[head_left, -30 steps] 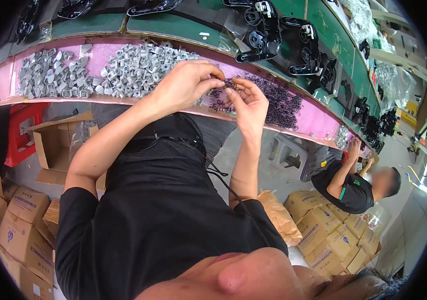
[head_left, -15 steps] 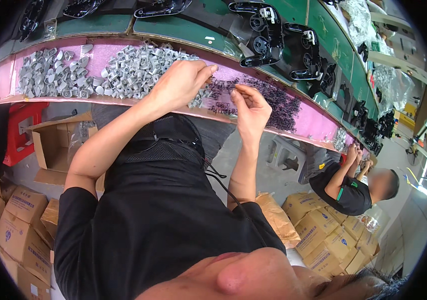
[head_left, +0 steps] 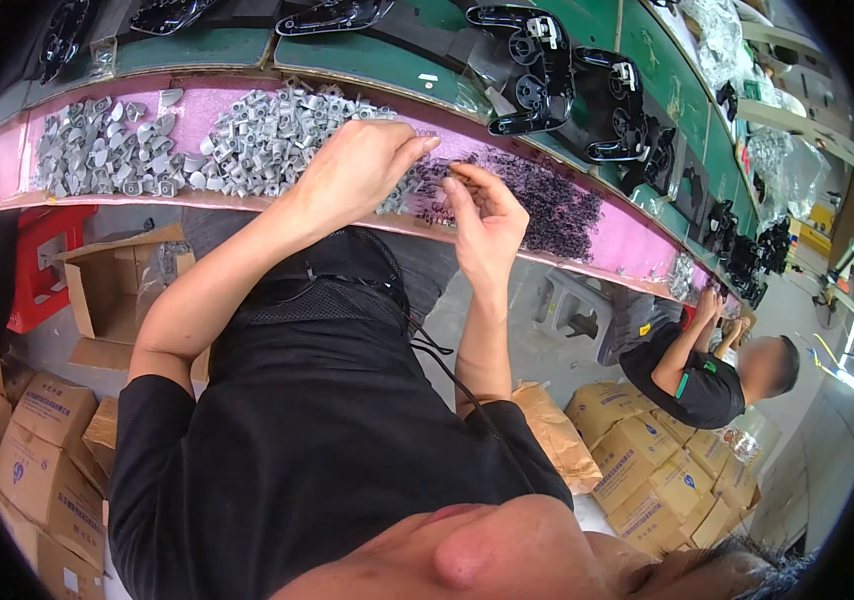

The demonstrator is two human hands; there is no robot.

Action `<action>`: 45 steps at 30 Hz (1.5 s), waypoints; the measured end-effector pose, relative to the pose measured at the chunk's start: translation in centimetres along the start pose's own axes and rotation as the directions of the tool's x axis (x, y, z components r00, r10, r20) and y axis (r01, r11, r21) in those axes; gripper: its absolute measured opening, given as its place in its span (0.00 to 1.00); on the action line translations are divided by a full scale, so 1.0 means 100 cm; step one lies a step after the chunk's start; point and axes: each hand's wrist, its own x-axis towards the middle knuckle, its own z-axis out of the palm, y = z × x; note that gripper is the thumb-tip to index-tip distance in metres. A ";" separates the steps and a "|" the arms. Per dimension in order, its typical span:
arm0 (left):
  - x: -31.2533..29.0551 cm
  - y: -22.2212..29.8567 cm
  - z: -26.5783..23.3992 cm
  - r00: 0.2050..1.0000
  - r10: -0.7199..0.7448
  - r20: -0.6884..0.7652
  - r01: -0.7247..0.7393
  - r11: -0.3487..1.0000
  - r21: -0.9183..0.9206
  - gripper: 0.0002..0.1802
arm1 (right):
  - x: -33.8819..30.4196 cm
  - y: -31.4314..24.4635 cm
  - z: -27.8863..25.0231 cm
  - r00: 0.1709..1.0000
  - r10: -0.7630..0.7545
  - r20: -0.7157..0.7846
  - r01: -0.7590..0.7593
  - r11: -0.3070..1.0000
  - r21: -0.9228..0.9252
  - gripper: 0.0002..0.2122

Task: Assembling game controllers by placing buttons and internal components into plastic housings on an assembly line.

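Note:
My left hand [head_left: 365, 165] hovers over the right end of a heap of small grey plastic parts [head_left: 272, 140]. Its thumb and forefinger are pinched together, and whatever sits between them is too small to make out. Just right of it, my right hand [head_left: 488, 212] is closed with thumb against forefinger, the other fingers curled; any piece in that pinch is likewise too small to name. Beneath and beside the right hand lie many tiny black pieces [head_left: 562, 215], spread over a pink-covered bench strip [head_left: 615, 240].
Glossy black curved housings [head_left: 529, 90] rest on the green conveyor [head_left: 377, 65] beyond the strip. More grey parts [head_left: 107, 150] lie at left. An open carton [head_left: 107, 300], a red stool [head_left: 52, 265] and stacked boxes [head_left: 647, 470] stand below. At far right another person [head_left: 692, 375] sits working.
My right hand has shifted slightly left, closer to the left hand. The left hand stays almost in place, its fingertips a little lower and to the right.

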 end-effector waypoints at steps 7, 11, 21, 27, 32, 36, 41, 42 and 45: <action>-0.006 -0.004 0.004 0.954 0.247 -0.172 -0.279 0.940 -0.195 0.11 | 0.005 0.007 -0.005 0.989 0.142 0.051 -0.151 0.941 0.303 0.07; -0.006 -0.003 -0.002 1.000 -0.007 0.006 0.008 0.964 -0.266 0.12 | 0.008 0.007 -0.007 0.997 0.071 -0.033 -0.056 0.942 0.330 0.07; 0.001 -0.015 0.003 0.972 0.182 -0.150 -0.187 0.982 -0.015 0.13 | 0.015 0.018 -0.012 0.984 0.115 -0.136 -0.075 0.959 0.273 0.10; 0.018 -0.013 0.028 0.974 0.228 -0.002 -0.212 0.907 0.363 0.10 | 0.016 0.017 -0.006 0.987 0.119 -0.110 -0.078 0.945 0.317 0.13; 0.004 -0.008 0.019 0.971 0.238 -0.028 -0.220 0.931 0.291 0.13 | 0.010 0.024 -0.016 0.992 0.108 -0.063 -0.088 0.962 0.256 0.12; -0.031 -0.010 -0.026 0.988 0.153 -0.012 -0.152 0.986 0.066 0.11 | 0.008 0.014 -0.018 0.996 0.082 0.026 -0.086 0.910 0.406 0.10; -0.065 -0.036 -0.103 0.960 -0.101 -0.261 0.143 0.979 0.148 0.10 | 0.015 0.001 0.002 0.987 0.077 0.138 -0.130 0.893 0.430 0.10; -0.068 -0.041 -0.119 0.939 -0.139 -0.315 0.215 0.952 0.220 0.11 | 0.018 0.002 0.006 0.983 0.070 0.171 -0.138 0.893 0.428 0.11; -0.077 -0.061 -0.152 0.890 -0.161 -0.428 0.320 0.888 0.332 0.11 | 0.021 -0.004 0.018 0.973 0.049 0.227 -0.153 0.872 0.465 0.12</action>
